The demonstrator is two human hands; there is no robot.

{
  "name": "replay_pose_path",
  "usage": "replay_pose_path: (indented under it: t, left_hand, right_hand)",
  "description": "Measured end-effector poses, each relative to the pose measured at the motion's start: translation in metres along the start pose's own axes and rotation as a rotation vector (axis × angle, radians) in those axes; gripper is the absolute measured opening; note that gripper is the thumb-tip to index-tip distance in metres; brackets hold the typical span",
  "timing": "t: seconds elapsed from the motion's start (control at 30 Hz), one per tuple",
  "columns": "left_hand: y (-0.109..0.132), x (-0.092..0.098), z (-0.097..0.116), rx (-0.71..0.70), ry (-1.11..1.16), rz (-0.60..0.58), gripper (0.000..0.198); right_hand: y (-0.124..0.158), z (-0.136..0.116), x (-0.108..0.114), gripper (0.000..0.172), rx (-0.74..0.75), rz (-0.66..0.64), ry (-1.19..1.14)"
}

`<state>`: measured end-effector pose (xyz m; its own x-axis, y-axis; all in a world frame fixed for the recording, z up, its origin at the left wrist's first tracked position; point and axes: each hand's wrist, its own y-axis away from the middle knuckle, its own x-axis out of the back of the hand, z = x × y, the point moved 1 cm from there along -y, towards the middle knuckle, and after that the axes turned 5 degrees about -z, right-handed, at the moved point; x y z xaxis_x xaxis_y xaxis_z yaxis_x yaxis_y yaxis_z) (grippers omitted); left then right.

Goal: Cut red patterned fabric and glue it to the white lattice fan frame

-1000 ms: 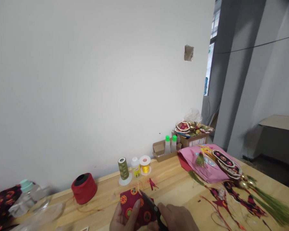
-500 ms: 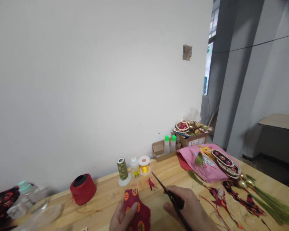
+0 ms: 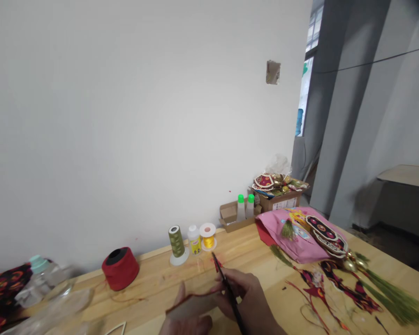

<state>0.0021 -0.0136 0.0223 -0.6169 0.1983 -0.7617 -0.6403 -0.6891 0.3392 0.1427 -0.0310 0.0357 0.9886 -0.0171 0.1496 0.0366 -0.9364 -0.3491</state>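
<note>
Low in the view, my left hand (image 3: 185, 323) is closed round a piece of patterned fabric (image 3: 197, 305). Its plain greyish back faces me, with a dark red edge along the top. My right hand (image 3: 246, 295) grips dark scissors (image 3: 227, 284), their narrow tip pointing up and away. The fingertips of this hand are at the right end of the fabric, and I cannot tell whether they pinch it. A small red scrap (image 3: 217, 263) lies on the table just beyond the scissors' tip.
Along the wall stand a red thread cone (image 3: 120, 270), a green thread spool (image 3: 176, 243), a small bottle (image 3: 194, 240) and a yellow thread spool (image 3: 208, 238). Green-capped bottles (image 3: 246, 209) sit in a carton. At right lie a pink bag (image 3: 289, 232) and green tassels (image 3: 394, 298).
The fabric has turned from its red patterned face to its grey back. My right hand has moved left with the scissors, up to the fabric's edge.
</note>
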Motion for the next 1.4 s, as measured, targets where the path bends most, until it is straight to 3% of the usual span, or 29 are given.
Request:
replay_pose_path:
  t: [0.13,0.2,0.3,0.4,0.53,0.67,0.8,0.97,1.2,1.4]
  left_hand:
    - [-0.009,0.003,0.0,-0.321,-0.112,0.131,0.072]
    - [-0.016,0.007,-0.004,-0.461,-0.205,0.205,0.059]
    - [-0.023,0.014,-0.01,-0.553,-0.326,0.302,0.035]
    - [-0.023,0.019,-0.011,-0.656,-0.392,0.36,0.032]
    - [-0.018,0.019,-0.012,-0.63,-0.365,0.363,0.034]
    - [-0.015,0.014,-0.014,-0.549,-0.282,0.293,0.034]
    - [-0.014,0.015,-0.014,-0.55,-0.294,0.273,0.031]
    - [-0.013,0.015,-0.013,-0.541,-0.344,0.289,0.028]
    - [-0.014,0.018,-0.013,-0.561,-0.433,0.297,0.035]
    - [-0.013,0.017,-0.011,-0.53,-0.423,0.256,0.034]
  right_hand:
    - [-0.002,0.009,-0.006,0.025,-0.028,0.184,-0.163]
    - [-0.001,0.012,-0.011,0.027,-0.043,0.164,-0.231]
    - [0.001,0.014,-0.013,0.029,-0.07,0.066,-0.253]
    - [0.005,0.014,-0.001,0.027,-0.11,-0.048,-0.192]
    - [0.013,0.016,0.026,0.021,-0.113,-0.211,-0.064]
    - [0.026,0.02,0.047,0.029,-0.214,-0.329,0.118]
    - [0.037,0.01,0.058,0.033,-0.205,-0.33,0.379]
    - [0.03,-0.003,0.057,0.015,-0.052,-0.43,0.675]
    - [0.024,0.007,0.056,0.022,0.049,-0.533,0.817]
    - [0.026,0.003,0.057,0.023,0.087,-0.544,0.907]
